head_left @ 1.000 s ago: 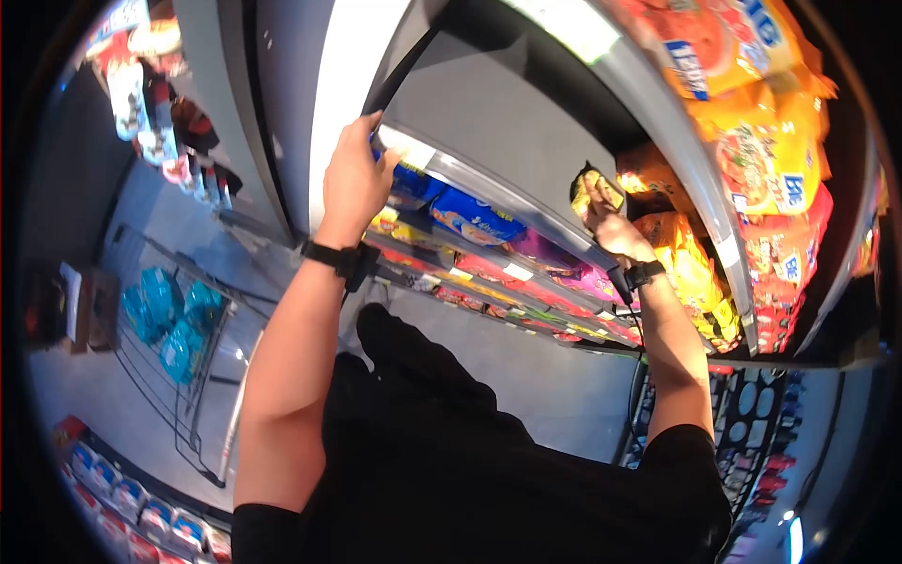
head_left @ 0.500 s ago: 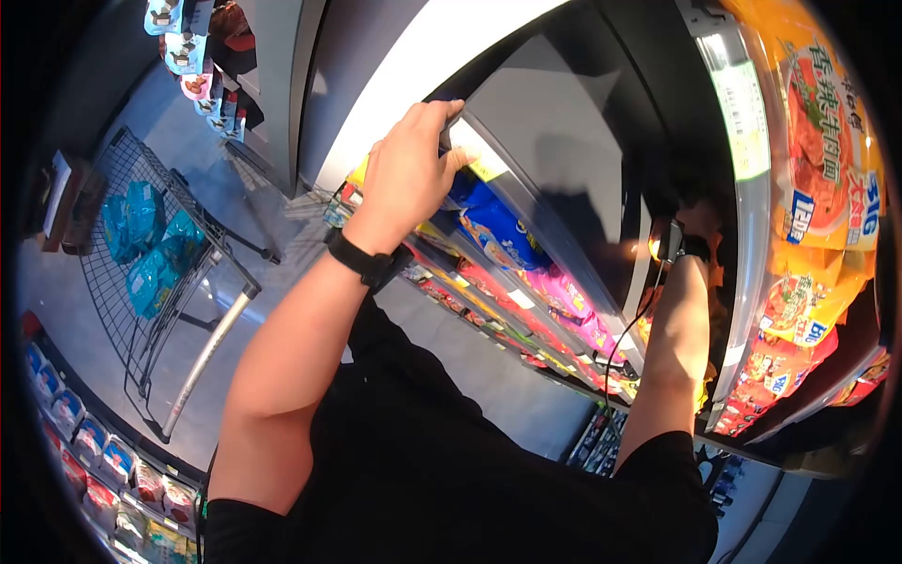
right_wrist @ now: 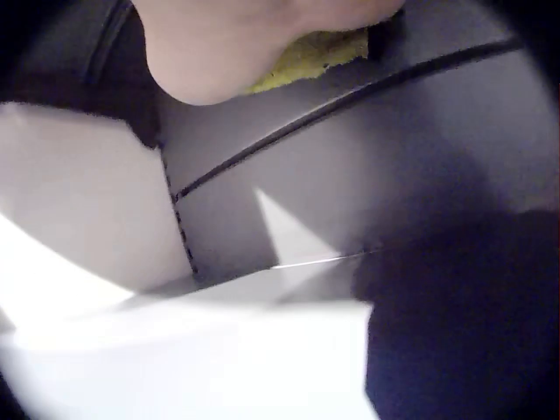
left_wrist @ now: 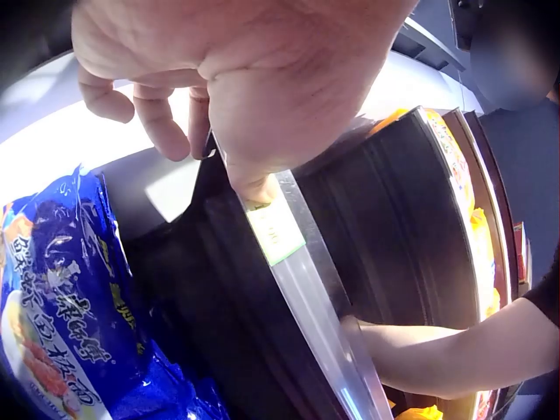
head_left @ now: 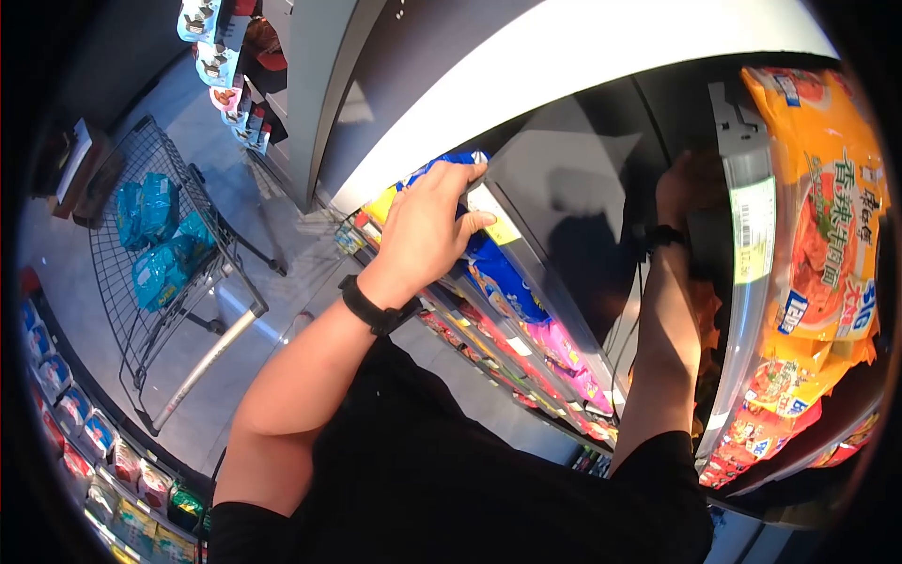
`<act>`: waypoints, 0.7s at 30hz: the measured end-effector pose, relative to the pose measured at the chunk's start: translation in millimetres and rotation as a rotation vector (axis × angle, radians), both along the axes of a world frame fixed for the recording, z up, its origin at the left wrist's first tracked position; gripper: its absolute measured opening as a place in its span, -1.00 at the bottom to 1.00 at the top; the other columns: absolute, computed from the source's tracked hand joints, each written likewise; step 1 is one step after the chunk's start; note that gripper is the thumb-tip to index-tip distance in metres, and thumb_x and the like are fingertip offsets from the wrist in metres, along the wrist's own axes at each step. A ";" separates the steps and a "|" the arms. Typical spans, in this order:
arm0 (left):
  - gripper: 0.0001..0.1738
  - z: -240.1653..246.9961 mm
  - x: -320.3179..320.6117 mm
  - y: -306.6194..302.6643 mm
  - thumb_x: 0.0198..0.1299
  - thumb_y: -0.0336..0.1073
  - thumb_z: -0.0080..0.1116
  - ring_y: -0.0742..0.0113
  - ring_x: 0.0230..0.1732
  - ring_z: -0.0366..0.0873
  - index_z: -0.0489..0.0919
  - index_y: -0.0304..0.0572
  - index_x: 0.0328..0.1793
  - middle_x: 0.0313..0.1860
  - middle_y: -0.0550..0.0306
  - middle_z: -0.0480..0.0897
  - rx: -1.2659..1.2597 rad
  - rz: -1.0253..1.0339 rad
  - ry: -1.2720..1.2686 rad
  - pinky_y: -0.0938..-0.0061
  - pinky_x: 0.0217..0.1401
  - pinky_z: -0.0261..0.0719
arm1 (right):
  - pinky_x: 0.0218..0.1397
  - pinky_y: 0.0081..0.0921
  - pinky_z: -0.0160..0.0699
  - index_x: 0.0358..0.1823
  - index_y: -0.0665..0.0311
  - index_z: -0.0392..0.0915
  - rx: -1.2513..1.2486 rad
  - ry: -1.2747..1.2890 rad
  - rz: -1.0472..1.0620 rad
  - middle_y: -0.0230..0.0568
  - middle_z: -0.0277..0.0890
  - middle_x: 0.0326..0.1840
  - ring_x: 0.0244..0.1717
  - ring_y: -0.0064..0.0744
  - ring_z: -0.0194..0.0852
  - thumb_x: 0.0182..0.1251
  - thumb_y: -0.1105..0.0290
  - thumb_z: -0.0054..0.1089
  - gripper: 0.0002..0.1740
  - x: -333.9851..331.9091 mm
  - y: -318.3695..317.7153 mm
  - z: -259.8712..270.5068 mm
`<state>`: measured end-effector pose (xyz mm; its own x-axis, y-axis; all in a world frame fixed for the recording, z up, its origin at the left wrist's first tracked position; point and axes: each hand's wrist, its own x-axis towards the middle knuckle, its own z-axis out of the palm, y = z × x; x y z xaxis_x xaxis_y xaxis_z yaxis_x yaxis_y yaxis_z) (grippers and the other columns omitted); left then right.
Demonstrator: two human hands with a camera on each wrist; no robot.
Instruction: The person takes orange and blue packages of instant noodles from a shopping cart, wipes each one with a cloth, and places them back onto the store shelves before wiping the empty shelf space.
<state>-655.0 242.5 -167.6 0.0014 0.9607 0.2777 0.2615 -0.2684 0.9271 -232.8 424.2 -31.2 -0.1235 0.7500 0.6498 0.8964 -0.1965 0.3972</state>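
Right wrist: yellow packet lies in grip of right hand.

Dim fisheye views with dark corners, glaring white panels, blurred wrist close-ups.

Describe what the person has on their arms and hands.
Both hands are bare, with no gloves: left hand, right hand. Each wrist carries a black strap, the left strap and the right strap. A thin black cable runs from the right one down the forearm. Short black sleeves end above the elbows, and the forearms are uncovered.
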 end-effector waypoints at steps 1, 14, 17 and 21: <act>-0.35 1.1 -1.4 0.2 0.28 -0.15 0.55 -0.22 0.20 0.72 0.60 -0.18 0.45 0.20 -0.11 0.72 0.002 -0.004 0.009 0.03 0.21 0.70 | 0.61 0.25 0.39 0.65 0.27 0.37 0.021 0.006 0.062 0.32 0.28 0.70 0.60 0.48 0.34 0.72 0.04 0.03 -0.34 -12.5 5.9 -1.7; -0.33 2.1 0.4 1.2 0.29 -0.12 0.57 -0.15 0.04 0.73 0.60 -0.24 0.44 0.15 -0.12 0.71 -0.008 -0.005 0.005 0.14 0.08 0.70 | 0.66 0.11 0.38 0.63 0.22 0.40 -0.120 -0.329 0.303 0.14 0.42 0.64 0.59 0.22 0.40 0.74 0.10 0.06 -0.41 -98.6 53.3 7.0; -0.33 3.5 1.8 0.1 0.29 -0.13 0.57 -0.15 0.02 0.73 0.60 -0.25 0.44 0.13 -0.13 0.71 -0.032 -0.004 -0.013 0.14 0.07 0.69 | 0.74 0.06 0.25 0.68 0.16 0.38 -0.369 -0.603 0.283 -0.12 0.48 0.63 0.61 0.09 0.40 0.73 0.09 0.04 -0.38 -62.2 56.2 -28.8; -0.33 1.1 1.6 1.7 0.29 -0.13 0.58 -0.11 -0.03 0.73 0.60 -0.25 0.45 0.12 -0.12 0.71 0.032 0.019 0.009 0.15 0.06 0.69 | 0.83 0.05 0.09 0.74 0.07 0.34 -0.468 -0.673 0.405 -0.28 0.48 0.66 0.66 0.03 0.32 0.63 0.25 0.04 -0.32 -44.9 58.0 -45.9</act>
<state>-653.4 244.1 -166.5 -0.0137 0.9513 0.3081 0.2755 -0.2926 0.9157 -277.6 482.3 -77.1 -0.6774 0.7355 -0.0148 0.4117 0.3956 0.8210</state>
